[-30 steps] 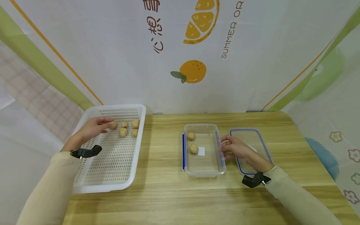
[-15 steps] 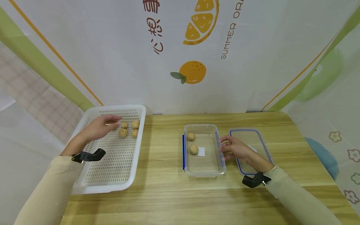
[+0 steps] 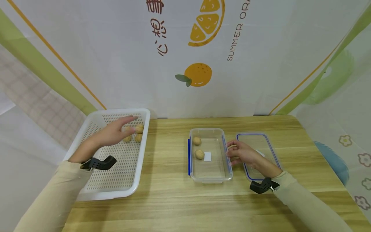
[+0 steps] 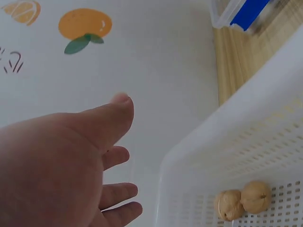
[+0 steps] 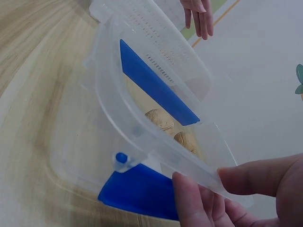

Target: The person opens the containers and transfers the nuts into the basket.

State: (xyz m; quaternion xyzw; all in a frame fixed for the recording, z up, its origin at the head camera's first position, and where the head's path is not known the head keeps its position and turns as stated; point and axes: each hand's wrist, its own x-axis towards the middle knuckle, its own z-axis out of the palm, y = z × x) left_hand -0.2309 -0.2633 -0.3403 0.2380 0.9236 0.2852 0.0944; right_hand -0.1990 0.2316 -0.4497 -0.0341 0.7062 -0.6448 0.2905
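Your left hand [image 3: 114, 133] has lifted off the walnut it was touching a second ago and shifted right across the far end of the white perforated plastic tray [image 3: 116, 175]; its fingers are now stretched out straight, holding nothing, hovering over the cluster of tan walnuts [image 3: 138, 137] that lie in the tray's far right corner. From the left wrist view you can see two of those walnuts [image 4: 244, 199] side by side against the tray wall, below your spread fingers. Your right hand [image 3: 242, 154] has not shifted: it rests at the right rim of the clear rectangular plastic container with blue clips [image 3: 211, 175], thumb and fingers pinching that rim. Two walnuts [image 3: 198, 148] sit inside it, near its left wall. Its clear blue-edged lid [image 3: 266, 141] lies flat on the wooden table [image 3: 168, 199] just right of it, under your wrist.
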